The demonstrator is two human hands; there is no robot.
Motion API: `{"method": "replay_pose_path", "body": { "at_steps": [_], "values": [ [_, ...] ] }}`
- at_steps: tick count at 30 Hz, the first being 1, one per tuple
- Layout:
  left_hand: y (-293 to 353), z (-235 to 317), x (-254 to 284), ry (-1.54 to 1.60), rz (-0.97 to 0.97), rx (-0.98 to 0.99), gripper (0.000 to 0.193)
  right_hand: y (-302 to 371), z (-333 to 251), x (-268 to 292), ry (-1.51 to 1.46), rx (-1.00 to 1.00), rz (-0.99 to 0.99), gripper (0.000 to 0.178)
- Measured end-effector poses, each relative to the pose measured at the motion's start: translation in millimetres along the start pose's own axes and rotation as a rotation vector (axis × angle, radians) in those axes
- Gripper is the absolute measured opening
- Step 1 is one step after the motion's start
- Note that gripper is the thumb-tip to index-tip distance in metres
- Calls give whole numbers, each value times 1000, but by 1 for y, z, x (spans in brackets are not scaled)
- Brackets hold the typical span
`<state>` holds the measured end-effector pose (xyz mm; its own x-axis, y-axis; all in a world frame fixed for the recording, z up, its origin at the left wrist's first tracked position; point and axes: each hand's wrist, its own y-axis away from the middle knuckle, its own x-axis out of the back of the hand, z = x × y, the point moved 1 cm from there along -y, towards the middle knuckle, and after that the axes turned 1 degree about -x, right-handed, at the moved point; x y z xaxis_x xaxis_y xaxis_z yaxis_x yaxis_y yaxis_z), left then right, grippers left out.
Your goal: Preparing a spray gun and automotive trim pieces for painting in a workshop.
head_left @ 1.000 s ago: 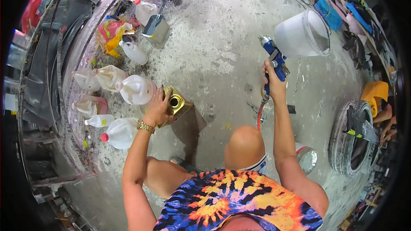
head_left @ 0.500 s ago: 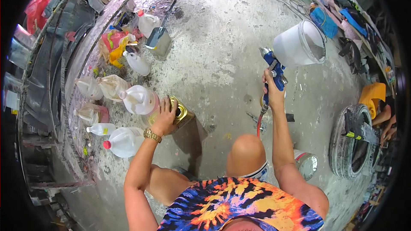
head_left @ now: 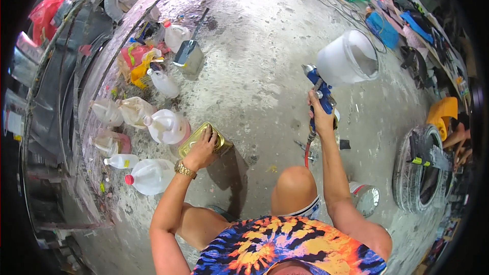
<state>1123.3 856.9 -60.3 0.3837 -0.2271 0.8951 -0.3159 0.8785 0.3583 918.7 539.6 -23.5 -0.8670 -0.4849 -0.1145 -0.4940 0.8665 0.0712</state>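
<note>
My left hand (head_left: 202,148), with a gold watch (head_left: 185,169) at the wrist, is on the gold top of a square metal can (head_left: 192,140). Its fingers bend over the round mouth and partly hide it. In my right hand (head_left: 321,114), closed around the handle, is a blue spray gun (head_left: 324,94). A large translucent white cup (head_left: 340,61) is fixed to the gun and tilts to the right. The gun's nozzle faces up and left, and a red hose (head_left: 307,155) runs down from its grip.
Plastic jugs (head_left: 165,126) stand close left of the can. Farther off is an open tin (head_left: 189,57) with a stick in it. Below my right forearm sits a round can (head_left: 365,198). Wrapped tyres (head_left: 418,173) lie right, near another person's hands (head_left: 461,145).
My left hand has shifted slightly right and down, its fingers now bunched over the can's mouth. The spray gun and its cup have moved a little left and down in view.
</note>
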Motion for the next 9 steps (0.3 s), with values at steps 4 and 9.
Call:
{"method": "replay_pose_path", "body": {
  "at_steps": [4,9],
  "values": [
    [-4,3,5,49,-26,21,79,6,20,-2,106,171,105,19],
    [-8,-6,4,23,-58,-6,75,31,50,14,253,558,-75,15]
  ]
}}
